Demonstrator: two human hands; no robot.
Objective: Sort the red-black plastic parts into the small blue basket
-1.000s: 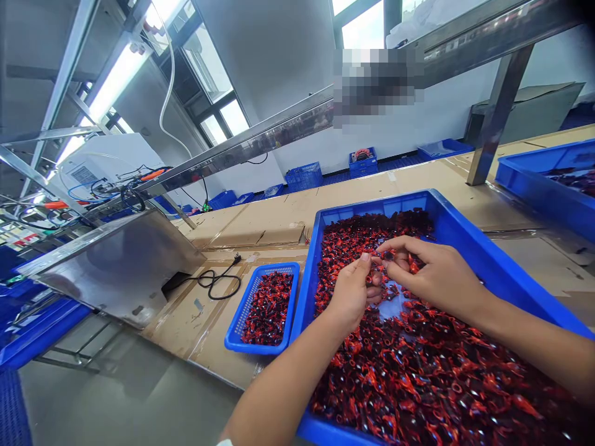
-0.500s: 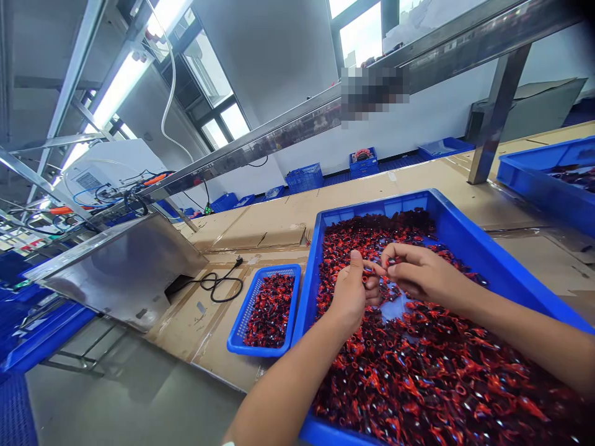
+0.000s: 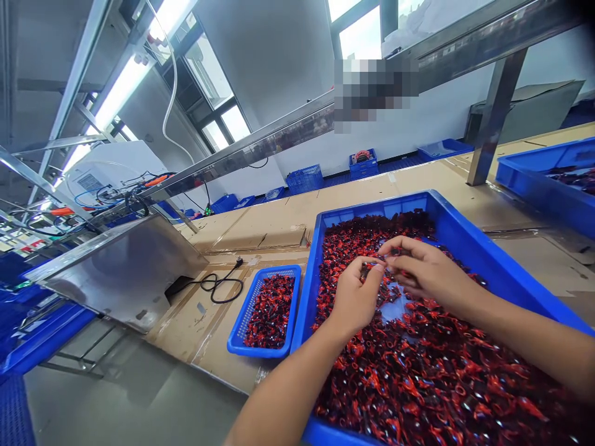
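Observation:
A large blue tray (image 3: 502, 266) holds a deep layer of small glossy red and dark red plastic parts (image 3: 432, 359), some of them ring-shaped. Over its middle, my left hand (image 3: 357, 294) has thumb and forefinger closed in a pinch around a small red plastic part, mostly covered by the fingers. My right hand (image 3: 427, 269) comes in from the right, its bent fingertips meeting those of the left hand. Whatever lies between the right fingertips is too small and hidden to name. Beside the tray stands a small blue basket (image 3: 232, 337), filled with similar red parts.
Cardboard (image 3: 204, 328) covers the bench. A black cable with a plug (image 3: 226, 300) lies left of the basket, near a metal housing (image 3: 116, 266). Another blue tray (image 3: 520, 176) sits at the right, behind a metal post (image 3: 495, 124). A metal rail (image 3: 288, 133) crosses above.
My left thumb, which was raised, has come down against the forefinger, and the hand has turned slightly. My right hand has shifted a little and stays at the left fingertips.

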